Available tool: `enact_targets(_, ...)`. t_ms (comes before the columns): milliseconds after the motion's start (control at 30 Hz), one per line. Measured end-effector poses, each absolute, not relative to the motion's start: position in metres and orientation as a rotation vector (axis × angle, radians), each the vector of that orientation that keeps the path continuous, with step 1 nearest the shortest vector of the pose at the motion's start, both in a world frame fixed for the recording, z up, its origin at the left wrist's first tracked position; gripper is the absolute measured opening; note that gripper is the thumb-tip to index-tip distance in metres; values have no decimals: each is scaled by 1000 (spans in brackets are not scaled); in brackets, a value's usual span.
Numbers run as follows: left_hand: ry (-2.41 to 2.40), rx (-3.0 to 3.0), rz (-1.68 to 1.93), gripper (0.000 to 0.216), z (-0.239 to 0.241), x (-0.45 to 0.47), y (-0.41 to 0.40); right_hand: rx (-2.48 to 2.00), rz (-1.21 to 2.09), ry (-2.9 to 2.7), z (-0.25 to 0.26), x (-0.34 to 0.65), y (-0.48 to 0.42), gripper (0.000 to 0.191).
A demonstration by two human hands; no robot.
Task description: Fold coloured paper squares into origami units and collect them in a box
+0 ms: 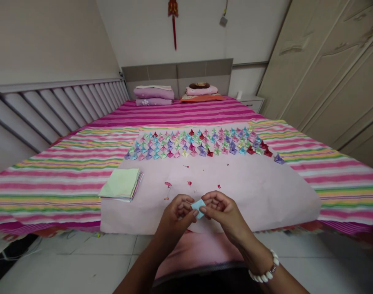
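Between my two hands is a small folded piece of light blue paper [198, 208], held up over the near edge of a pale pink sheet [250, 183]. My left hand [180, 214] pinches its left side between thumb and fingers. On the opposite side, my right hand [220, 207] grips it the same way; a white bead bracelet circles that wrist. Farther back on the sheet stand rows of folded paper pieces [191, 147] in many colours. To the left lies a stack of square paper [120, 183], pale green on top.
Small red scraps [168, 185] lie on the sheet beyond my hands. The sheet rests on a bed with a striped cover [51, 179]. Folded bedding [154, 94] sits by the headboard [155, 73]. A white railing [66, 102] runs along the left, a wardrobe [324, 69] along the right.
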State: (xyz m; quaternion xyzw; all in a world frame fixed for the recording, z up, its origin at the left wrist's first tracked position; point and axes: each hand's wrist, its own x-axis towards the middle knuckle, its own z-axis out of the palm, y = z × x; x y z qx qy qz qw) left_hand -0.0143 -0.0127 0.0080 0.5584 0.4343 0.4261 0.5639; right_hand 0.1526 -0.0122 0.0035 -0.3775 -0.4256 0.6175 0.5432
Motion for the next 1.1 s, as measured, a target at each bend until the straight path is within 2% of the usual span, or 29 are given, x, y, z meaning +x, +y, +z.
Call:
enact_targets(100, 1030, 1346, 966, 17, 14, -17, -12, -913, 1480, -1029, 7, 154, -13, 28)
enact_targets(433, 924, 1296, 837, 17, 16, -14, -11, -969, 1573, -1099, 11, 158, -15, 24)
enact_targets(733, 991, 1212, 869, 19, 10, -16, -12, -961, 1590, -1024, 6, 157, -15, 21)
enact_targets(1100, 1070, 1200, 1033, 14, 13, -8, -15, -921, 1539, -858, 8, 145, -20, 4)
